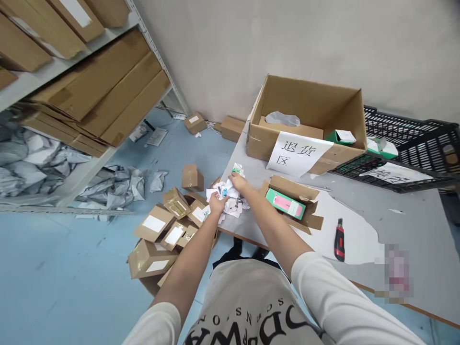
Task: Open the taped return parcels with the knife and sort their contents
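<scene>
Grey table (359, 230) fills the lower right of the frame, with a red utility knife (339, 240) lying on it. At its left edge both arms are stretched forward. The left hand (217, 203) and right hand (237, 182) each pinch crumpled paper scraps (230, 196). Just right, an opened small carton (293, 201) shows a green box (285, 203) still inside. Many small cartons (161, 235) lie on the blue floor (53, 278). Farther, a big cardboard box (309, 124) has a paper label.
</scene>
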The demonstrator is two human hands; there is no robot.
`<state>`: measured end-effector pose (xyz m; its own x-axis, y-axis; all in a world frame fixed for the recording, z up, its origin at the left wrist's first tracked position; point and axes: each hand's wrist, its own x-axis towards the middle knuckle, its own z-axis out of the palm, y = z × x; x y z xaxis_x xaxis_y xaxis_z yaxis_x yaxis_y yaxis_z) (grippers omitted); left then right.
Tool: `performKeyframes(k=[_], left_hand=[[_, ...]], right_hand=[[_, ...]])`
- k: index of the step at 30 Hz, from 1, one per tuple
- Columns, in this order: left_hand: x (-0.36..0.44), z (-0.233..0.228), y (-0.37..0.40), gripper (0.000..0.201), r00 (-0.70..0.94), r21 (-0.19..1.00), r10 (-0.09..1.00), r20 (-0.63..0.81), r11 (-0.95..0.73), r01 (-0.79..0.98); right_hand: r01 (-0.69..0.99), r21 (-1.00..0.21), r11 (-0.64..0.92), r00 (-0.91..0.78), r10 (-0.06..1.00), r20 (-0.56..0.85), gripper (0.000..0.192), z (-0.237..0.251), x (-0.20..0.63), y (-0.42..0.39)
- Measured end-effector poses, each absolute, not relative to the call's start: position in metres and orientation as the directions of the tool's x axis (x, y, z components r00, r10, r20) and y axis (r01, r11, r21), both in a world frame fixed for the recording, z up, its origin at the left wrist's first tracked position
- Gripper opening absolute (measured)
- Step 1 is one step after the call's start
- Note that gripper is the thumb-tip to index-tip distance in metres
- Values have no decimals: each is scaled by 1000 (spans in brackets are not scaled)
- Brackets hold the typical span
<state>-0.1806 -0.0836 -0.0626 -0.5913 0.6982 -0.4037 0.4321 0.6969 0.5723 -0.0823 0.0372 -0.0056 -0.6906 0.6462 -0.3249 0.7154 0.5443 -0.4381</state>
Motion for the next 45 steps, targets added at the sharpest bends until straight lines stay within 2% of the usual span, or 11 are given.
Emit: performKeyframes(k=[5,7,10,12,14,17,23,27,31,37,45], left_hand=[[-163,-42,-95,75,-684,481,723,-97,635,604],[-143,-35,-108,75,-613,401,790,-8,564,722],[-113,-37,-129,69,-103,396,984,-146,153,905],[-102,-46,-135,61,326,486,907,-267,-165,858],[-103,-59,-129,57,517,536,790,-331,-293,792],[-124,-74,-103,55,451,428,804,-387,-277,860],[-195,-68,-43,48,58,75,928,-367,-33,997],[-216,-56,-21,41,-142,-62,942,-303,129,990],[-200,-53,-10,35,-91,-14,951,-295,91,996],[-156,-56,-5,45,135,141,958,-255,-101,985],[-120,-85,13,62,437,234,804,-404,-371,899]], right_hand=[[668,-539,513,-707,664,-243,75,-1,-67,39],[634,-588,502,-702,694,-164,79,15,-51,36],[591,-648,481,-636,772,-7,70,44,-11,13],[573,-669,473,-575,814,82,63,59,23,-15],[584,-666,464,-537,836,112,60,66,58,-47],[632,-651,421,-496,865,78,56,61,108,-93],[718,-664,208,-246,969,37,50,28,175,-141],[713,-671,202,-147,979,138,44,12,191,-142],[728,-640,246,-126,966,228,38,8,198,-126],[815,-529,237,-226,970,86,32,14,202,-89],[842,-484,239,-266,964,13,33,17,197,-88]])
